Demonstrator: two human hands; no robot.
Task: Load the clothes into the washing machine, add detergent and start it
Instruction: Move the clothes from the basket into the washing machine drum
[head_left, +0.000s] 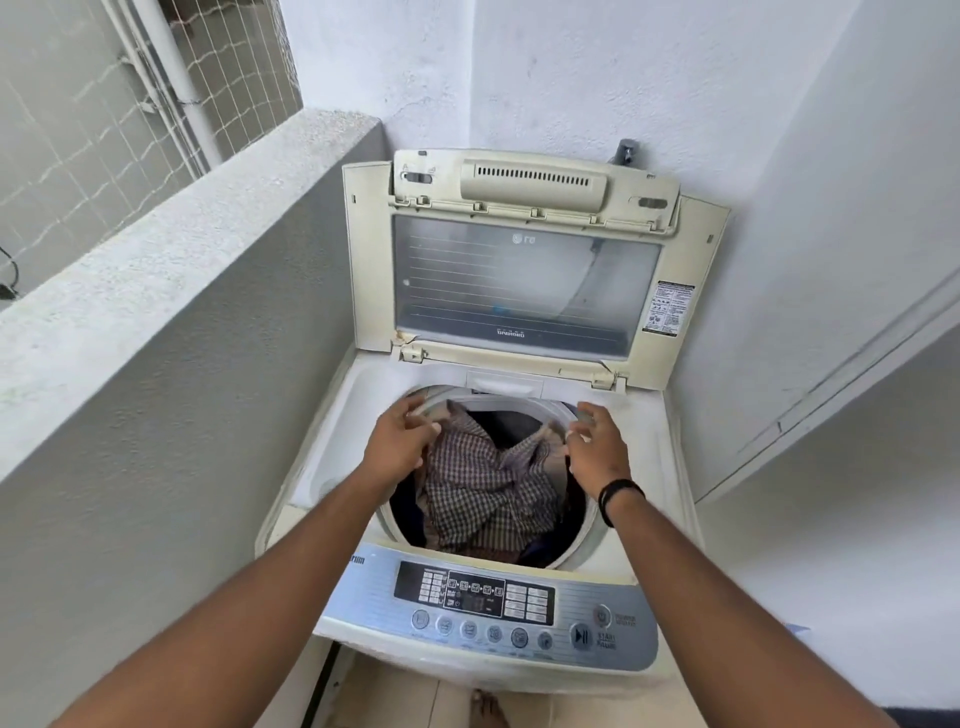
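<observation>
Both hands gripped a checked cloth (485, 488) over the drum: the left hand (397, 441) bunched its left edge, the right hand (597, 449) pinched its right corner. The cloth hung into the open top-loading washing machine (332, 415), lid (524, 275) upright, above the control panel (483, 608).

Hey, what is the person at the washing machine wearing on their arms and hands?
Both forearms are bare, with no sleeves in view. The left hand has no glove, ring or band that shows. The right hand is also ungloved, and a thin black wristband circles that wrist.
</observation>
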